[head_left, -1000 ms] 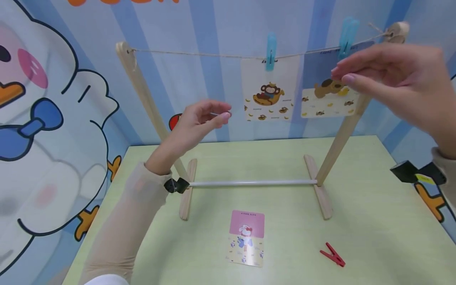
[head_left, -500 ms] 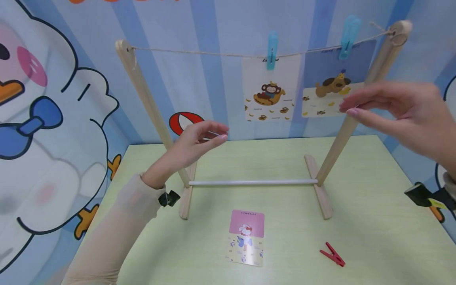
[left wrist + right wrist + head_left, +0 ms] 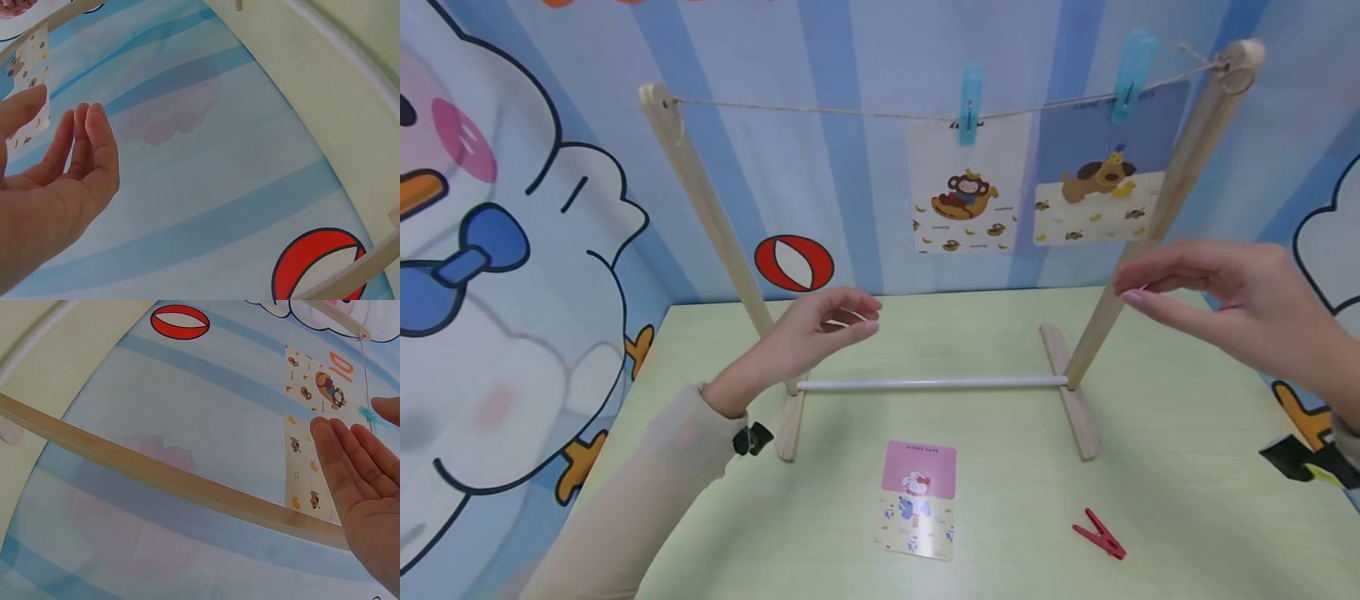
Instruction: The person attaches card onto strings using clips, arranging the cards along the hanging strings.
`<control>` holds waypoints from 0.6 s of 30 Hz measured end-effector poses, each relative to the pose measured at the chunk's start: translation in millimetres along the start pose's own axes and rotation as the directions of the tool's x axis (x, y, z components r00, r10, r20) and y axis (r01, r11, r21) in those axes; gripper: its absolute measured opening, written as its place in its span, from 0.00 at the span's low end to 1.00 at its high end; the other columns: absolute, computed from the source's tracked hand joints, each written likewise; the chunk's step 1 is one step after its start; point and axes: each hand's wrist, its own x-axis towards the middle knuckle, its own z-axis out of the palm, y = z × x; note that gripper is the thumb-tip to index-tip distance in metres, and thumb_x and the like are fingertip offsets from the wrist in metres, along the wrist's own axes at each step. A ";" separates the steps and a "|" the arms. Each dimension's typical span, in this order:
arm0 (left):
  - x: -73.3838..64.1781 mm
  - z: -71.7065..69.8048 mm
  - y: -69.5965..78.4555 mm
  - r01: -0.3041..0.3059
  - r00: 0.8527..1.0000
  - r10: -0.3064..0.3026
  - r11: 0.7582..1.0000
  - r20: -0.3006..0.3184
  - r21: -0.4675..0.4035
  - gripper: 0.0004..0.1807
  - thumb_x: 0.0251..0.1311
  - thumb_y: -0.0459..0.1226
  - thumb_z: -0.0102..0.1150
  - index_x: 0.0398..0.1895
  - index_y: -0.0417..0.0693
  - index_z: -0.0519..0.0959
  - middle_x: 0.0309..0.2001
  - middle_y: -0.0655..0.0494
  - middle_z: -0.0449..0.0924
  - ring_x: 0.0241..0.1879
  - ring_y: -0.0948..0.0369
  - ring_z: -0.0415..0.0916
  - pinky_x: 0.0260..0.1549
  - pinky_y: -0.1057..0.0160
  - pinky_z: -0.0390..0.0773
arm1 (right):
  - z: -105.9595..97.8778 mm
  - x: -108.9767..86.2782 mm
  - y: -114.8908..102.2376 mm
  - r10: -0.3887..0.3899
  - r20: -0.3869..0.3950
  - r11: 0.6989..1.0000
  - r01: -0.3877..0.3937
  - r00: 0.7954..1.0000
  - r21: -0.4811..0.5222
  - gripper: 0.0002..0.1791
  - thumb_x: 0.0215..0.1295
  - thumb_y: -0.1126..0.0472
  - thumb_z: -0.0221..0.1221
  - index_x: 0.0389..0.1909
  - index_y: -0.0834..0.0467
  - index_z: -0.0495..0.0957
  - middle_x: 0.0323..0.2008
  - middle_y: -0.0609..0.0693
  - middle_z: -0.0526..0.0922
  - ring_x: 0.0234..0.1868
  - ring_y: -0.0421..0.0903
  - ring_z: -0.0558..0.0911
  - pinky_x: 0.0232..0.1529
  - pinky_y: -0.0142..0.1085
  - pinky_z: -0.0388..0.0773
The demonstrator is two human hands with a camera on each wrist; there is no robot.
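Note:
My left hand (image 3: 812,333) hovers in front of the rack's left side with loosely bent fingers, holding nothing. Near the right wooden post (image 3: 1183,171), my right hand (image 3: 1240,304) is also empty, thumb and fingers apart. A monkey card (image 3: 966,187) and a blue-topped dog card (image 3: 1097,196) hang from the string (image 3: 820,109). One light blue clothespin (image 3: 970,104) fastens the monkey card, and another blue clothespin (image 3: 1133,75) fastens the dog card. On the table lie a pink-topped rabbit card (image 3: 916,500) and a red clothespin (image 3: 1101,534).
The wooden rack has a left post (image 3: 711,208), a white crossbar (image 3: 932,384) low down, and flat feet such as the right foot (image 3: 1071,400). It stands on a pale green table (image 3: 1000,475). Behind rises a striped blue cartoon backdrop (image 3: 842,192).
Both my hands have come down, away from the string; the right one has dropped from in front of the dog card. The cards and clothespins have stayed in place.

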 end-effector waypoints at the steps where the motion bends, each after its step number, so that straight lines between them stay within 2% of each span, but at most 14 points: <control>1: -0.8 1.3 -1.0 0.002 1.000 -0.002 1.000 0.001 0.003 0.15 0.60 0.43 0.57 0.49 0.51 0.75 0.45 0.60 0.76 0.44 0.64 0.75 0.46 0.63 0.75 | 1.6 -1.8 0.9 -0.002 0.005 1.000 0.002 1.000 0.003 0.17 0.51 0.74 0.63 0.42 0.55 0.80 0.39 0.44 0.81 0.37 0.32 0.79 0.40 0.17 0.71; 6: -4.0 8.1 -3.0 0.037 0.999 -0.037 0.999 0.009 0.017 0.16 0.60 0.40 0.57 0.51 0.48 0.74 0.46 0.58 0.77 0.45 0.62 0.75 0.46 0.63 0.75 | 8.6 -10.1 5.2 0.000 0.014 1.000 0.000 1.000 -0.023 0.18 0.49 0.73 0.65 0.42 0.55 0.80 0.38 0.41 0.81 0.36 0.30 0.78 0.39 0.16 0.71; 9: -6.9 11.5 3.5 0.069 0.998 -0.069 0.998 0.014 0.001 0.16 0.61 0.37 0.57 0.51 0.43 0.74 0.47 0.50 0.77 0.45 0.57 0.75 0.46 0.61 0.75 | 12.0 -14.5 7.5 0.022 0.019 0.999 -0.022 1.000 -0.026 0.18 0.49 0.72 0.66 0.42 0.54 0.80 0.37 0.41 0.81 0.36 0.30 0.78 0.39 0.16 0.71; 13: -10.6 15.5 8.2 0.093 0.995 -0.092 0.996 0.030 -0.010 0.17 0.61 0.34 0.56 0.52 0.38 0.73 0.47 0.46 0.76 0.46 0.53 0.75 0.47 0.59 0.75 | 16.0 -20.1 10.7 0.045 0.031 0.999 -0.044 0.999 -0.026 0.18 0.49 0.71 0.66 0.41 0.52 0.80 0.37 0.40 0.81 0.35 0.30 0.78 0.38 0.16 0.71; 18: -8.7 22.4 -13.2 0.102 0.994 -0.102 0.995 0.044 0.012 0.17 0.60 0.38 0.58 0.52 0.44 0.74 0.46 0.53 0.76 0.44 0.59 0.75 0.45 0.63 0.76 | 21.0 -27.5 14.2 0.079 0.050 0.997 -0.078 0.996 -0.022 0.18 0.50 0.70 0.66 0.41 0.49 0.79 0.37 0.39 0.81 0.35 0.30 0.78 0.38 0.16 0.71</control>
